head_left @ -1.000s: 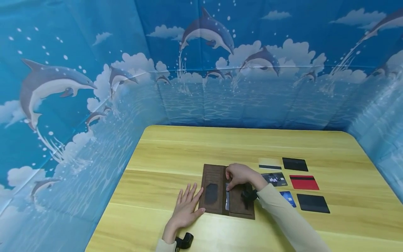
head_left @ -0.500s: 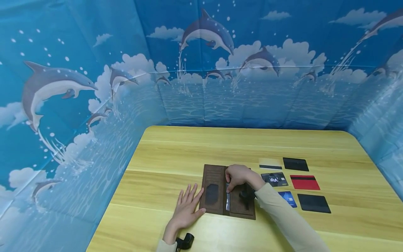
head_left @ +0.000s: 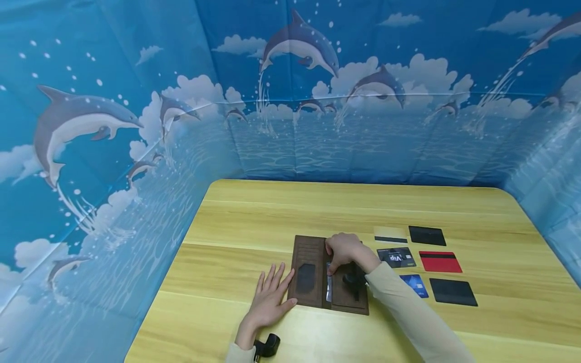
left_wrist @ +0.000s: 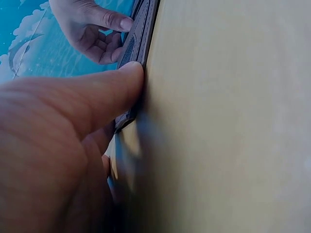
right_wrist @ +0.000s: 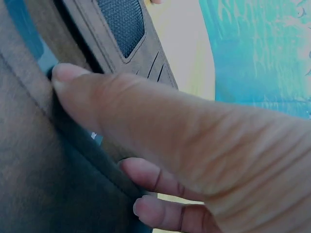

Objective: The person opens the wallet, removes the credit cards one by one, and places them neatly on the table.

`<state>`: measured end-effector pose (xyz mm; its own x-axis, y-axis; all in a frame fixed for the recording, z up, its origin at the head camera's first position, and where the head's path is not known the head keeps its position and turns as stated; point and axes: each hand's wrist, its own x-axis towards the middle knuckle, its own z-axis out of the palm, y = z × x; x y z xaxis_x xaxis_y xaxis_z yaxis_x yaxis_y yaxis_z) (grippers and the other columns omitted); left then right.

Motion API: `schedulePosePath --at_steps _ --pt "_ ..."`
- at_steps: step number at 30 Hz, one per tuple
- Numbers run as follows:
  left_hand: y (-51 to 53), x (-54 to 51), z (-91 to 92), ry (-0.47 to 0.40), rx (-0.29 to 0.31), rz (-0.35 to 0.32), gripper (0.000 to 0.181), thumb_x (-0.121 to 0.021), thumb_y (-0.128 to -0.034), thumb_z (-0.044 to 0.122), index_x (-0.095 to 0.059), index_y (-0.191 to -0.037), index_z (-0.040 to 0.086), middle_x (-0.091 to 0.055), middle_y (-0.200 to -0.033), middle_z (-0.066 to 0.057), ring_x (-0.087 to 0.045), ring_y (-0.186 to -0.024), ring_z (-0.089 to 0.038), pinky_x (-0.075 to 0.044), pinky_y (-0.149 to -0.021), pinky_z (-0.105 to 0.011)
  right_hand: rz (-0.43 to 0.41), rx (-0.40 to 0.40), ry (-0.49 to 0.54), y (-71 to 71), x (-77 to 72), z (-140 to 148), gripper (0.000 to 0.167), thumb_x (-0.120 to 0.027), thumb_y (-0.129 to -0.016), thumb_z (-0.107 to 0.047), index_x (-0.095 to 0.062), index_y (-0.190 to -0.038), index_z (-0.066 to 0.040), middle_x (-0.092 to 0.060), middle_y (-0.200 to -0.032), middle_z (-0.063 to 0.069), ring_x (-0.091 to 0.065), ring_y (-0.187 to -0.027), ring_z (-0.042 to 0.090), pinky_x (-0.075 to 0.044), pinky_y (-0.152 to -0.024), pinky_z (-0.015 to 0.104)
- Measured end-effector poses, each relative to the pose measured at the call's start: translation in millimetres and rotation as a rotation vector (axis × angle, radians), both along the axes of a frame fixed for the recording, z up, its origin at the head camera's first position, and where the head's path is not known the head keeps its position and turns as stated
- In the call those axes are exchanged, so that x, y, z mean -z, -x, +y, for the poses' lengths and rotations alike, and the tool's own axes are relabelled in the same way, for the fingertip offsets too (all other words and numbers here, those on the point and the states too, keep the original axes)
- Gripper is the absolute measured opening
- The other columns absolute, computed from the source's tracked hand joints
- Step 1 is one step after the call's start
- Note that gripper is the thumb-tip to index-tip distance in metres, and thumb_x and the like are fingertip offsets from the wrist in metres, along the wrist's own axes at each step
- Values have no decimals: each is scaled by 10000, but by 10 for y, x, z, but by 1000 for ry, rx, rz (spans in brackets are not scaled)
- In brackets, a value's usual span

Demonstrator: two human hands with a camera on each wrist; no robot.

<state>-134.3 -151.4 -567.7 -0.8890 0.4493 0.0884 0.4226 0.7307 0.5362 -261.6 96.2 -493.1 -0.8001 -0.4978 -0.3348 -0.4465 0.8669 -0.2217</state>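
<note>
A brown leather wallet (head_left: 305,297) lies unfolded on the table, with card slots and a dark mesh window on its left half. A pale, bluish card (head_left: 329,290) shows as a narrow strip along the pocket of the right half, near the fold; the rest of it is hidden in the pocket. My right hand (head_left: 346,250) holds this card's exposed edge with thumb and curled fingers. In the right wrist view the thumb (right_wrist: 97,94) presses at the pocket's edge. My left hand (head_left: 269,301) rests with straight, spread fingers against the wallet's left edge.
Several cards lie to the right of the wallet: a white striped card (head_left: 391,235), a black card (head_left: 427,236), a Vip card (head_left: 397,257), a red card (head_left: 440,262), a blue card (head_left: 415,286) and another black card (head_left: 453,292). A dolphin-print curtain (head_left: 290,136) surrounds the yellow wooden table (head_left: 218,232).
Little differs. My right hand stays at the pocket with the card, its wrist shifting slightly left. My left hand keeps its place on the wallet's edge.
</note>
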Motion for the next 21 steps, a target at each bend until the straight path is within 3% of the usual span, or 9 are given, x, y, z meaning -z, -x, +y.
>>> schedulePosePath --at_steps 8,13,17,21 --pt "11 26 -2 0 -6 14 648 -491 -964 410 -286 -1501 110 -134 -1555 -179 3 -1423 -339 149 -1087 -441 -41 -23 33 -38 -12 -16 335 -877 -617 -366 -586 -658 -205 -527 -638 -100 -489 -594 103 -413 -542 317" --pt "32 96 -16 30 -20 27 652 -477 -962 438 -276 -1509 146 -120 -1567 -138 11 -1428 -303 160 -1082 -397 -55 -12 56 -65 -11 -14 354 -884 -605 -366 -581 -667 -193 -529 -642 -96 -494 -604 108 -422 -553 325" --pt "29 78 -12 18 -16 29 650 -497 -958 416 -288 -1503 129 -130 -1561 -156 -7 -1423 -333 138 -1086 -429 -75 14 70 -67 14 -17 372 -891 -597 -363 -577 -674 -179 -531 -646 -80 -495 -603 117 -410 -554 320" --pt "22 95 -9 30 -13 39 650 -482 -962 432 -287 -1503 130 -126 -1562 -153 -10 -1423 -330 167 -1079 -391 -101 25 85 -51 58 -16 379 -898 -595 -351 -577 -677 -165 -528 -644 -64 -484 -589 122 -393 -540 308"
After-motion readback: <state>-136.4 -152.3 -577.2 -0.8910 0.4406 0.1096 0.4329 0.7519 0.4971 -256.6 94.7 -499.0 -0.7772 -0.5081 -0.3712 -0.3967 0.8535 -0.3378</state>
